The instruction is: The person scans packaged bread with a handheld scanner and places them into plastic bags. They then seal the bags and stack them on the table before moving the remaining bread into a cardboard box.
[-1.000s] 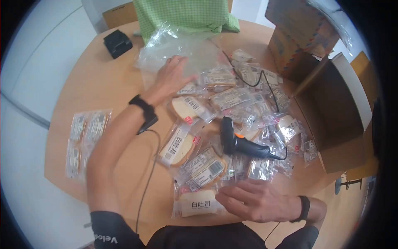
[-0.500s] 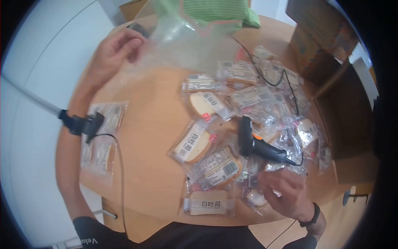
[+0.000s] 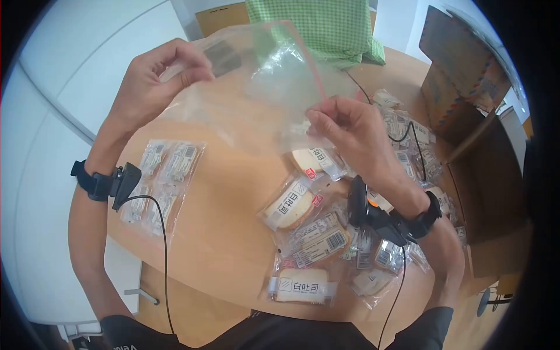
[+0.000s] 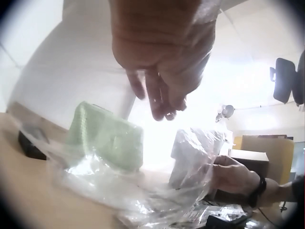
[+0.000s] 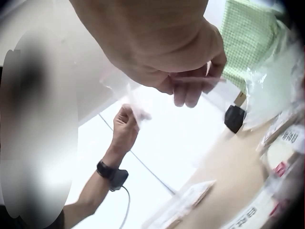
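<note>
A clear plastic bag (image 3: 251, 93) with a pink strip along one edge is held up over the far part of the table. My left hand (image 3: 154, 84) pinches its left side between thumb and fingers. On the other side, my right hand (image 3: 359, 131) pinches the bag near the lower end of the pink strip. Packs of sliced bread in clear wrappers, such as the near bread pack (image 3: 303, 286), lie below and to the right. A black handheld scanner (image 3: 357, 201) with an orange trigger rests among them, partly behind my right wrist.
At the table's left lies a clear bag (image 3: 181, 160) of several bread packs. A green checked cloth (image 3: 315, 32) covers something at the back. An open cardboard box (image 3: 490, 198) and another box (image 3: 461, 70) stand right. A black device (image 4: 32, 143) sits at the back left.
My left hand moved left and lifted the clear bag off the table. My right hand left the near bread packs, reached forward and took hold of the bag's other side.
</note>
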A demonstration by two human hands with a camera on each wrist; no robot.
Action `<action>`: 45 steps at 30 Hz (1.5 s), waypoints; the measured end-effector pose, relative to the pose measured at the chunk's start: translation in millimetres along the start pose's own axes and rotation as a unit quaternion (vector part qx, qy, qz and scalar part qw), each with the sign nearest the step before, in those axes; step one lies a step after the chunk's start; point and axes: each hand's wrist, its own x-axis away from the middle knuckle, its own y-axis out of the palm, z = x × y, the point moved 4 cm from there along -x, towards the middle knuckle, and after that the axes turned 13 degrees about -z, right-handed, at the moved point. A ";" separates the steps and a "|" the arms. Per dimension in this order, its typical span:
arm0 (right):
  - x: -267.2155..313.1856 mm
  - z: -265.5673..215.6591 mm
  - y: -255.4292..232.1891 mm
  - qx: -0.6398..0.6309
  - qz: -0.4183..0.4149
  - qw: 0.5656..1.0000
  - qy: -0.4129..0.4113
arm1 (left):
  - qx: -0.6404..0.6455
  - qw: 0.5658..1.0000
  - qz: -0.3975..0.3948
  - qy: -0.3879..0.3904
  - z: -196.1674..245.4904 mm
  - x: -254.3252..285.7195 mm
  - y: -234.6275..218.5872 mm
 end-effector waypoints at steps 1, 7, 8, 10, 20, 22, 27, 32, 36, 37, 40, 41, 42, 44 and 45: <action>-2.7 5.8 5.3 -0.113 -0.024 0.993 0.039 | 0.002 1.000 0.002 -0.005 -0.4 1.8 3.3; 13.8 9.7 89.7 -0.486 0.064 0.866 0.096 | -0.029 0.978 0.049 -0.202 30.3 26.0 60.8; 13.4 12.3 105.8 -0.491 0.069 0.860 0.122 | -0.007 0.976 0.014 -0.218 32.1 29.9 90.0; 8.5 13.6 126.0 -0.487 0.047 0.865 0.107 | 0.037 0.973 -0.048 -0.223 18.5 38.9 125.6; 132.0 4.4 88.8 0.510 -0.248 0.819 -0.085 | -0.241 0.951 -0.125 0.145 7.4 117.6 180.1; 146.8 19.6 84.9 0.497 -0.260 0.826 -0.055 | -0.215 0.951 -0.133 0.179 8.5 138.0 195.3; 158.5 34.3 95.7 0.598 -0.232 0.754 -0.139 | -0.155 0.956 -0.214 0.125 11.7 143.1 205.5; 164.1 14.8 86.9 0.610 -0.194 0.739 -0.208 | -0.048 0.962 -0.264 0.052 16.8 125.6 192.9; 187.4 -24.3 58.1 0.572 -0.076 0.778 -0.248 | 0.128 0.950 -0.269 -0.091 16.7 109.6 178.3; 188.2 -30.8 49.8 0.576 -0.071 0.776 -0.249 | 0.123 0.952 -0.267 -0.087 17.9 103.8 174.3; 191.0 -48.0 36.2 0.624 0.056 0.728 -0.280 | 0.334 0.890 -0.263 -0.161 29.5 82.1 171.2; 185.3 -46.8 35.2 0.628 0.060 0.724 -0.279 | 0.539 0.772 -0.254 -0.220 45.4 68.8 177.3; 177.7 -42.4 35.5 0.666 0.052 0.682 -0.297 | 0.631 0.696 -0.247 -0.239 58.1 60.6 185.5; 169.2 -35.1 42.7 0.696 0.042 0.653 -0.296 | 0.672 0.658 -0.241 -0.239 78.0 47.1 199.8; 168.7 -32.3 42.2 0.699 0.046 0.648 -0.299 | 0.631 0.704 -0.245 -0.216 82.6 41.7 203.0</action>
